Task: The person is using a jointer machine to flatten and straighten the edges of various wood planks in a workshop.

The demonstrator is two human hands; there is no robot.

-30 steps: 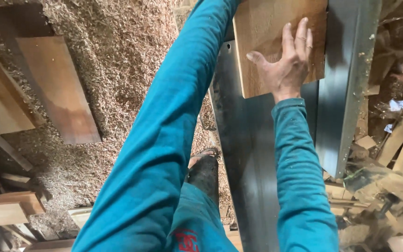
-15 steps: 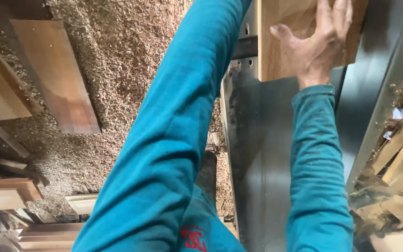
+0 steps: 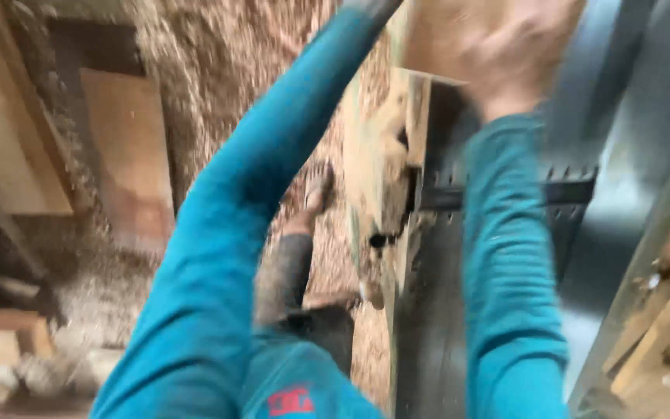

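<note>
My right hand [image 3: 505, 54] is at the top of the view, blurred, pressed against the face of a pale wooden board [image 3: 432, 31] that runs out of the frame above. The board lies over a dark metal machine table [image 3: 428, 349] with a sawdust-caked edge [image 3: 381, 171]. My left arm in a teal sleeve [image 3: 273, 171] reaches up past the top edge beside the board, and its hand is out of view. Motion blur hides the fingers of my right hand.
Sawdust covers the floor [image 3: 219, 62] on the left, with a flat plank [image 3: 126, 155] and more boards [image 3: 9, 140] lying on it. Scrap wood pieces [image 3: 661, 326] pile up at the right. My leg and shoe [image 3: 312, 202] stand next to the machine.
The board and my right hand have travelled up and away along the machine table; the view has swung and blurred, bringing the table's sawdust-caked side into sight.
</note>
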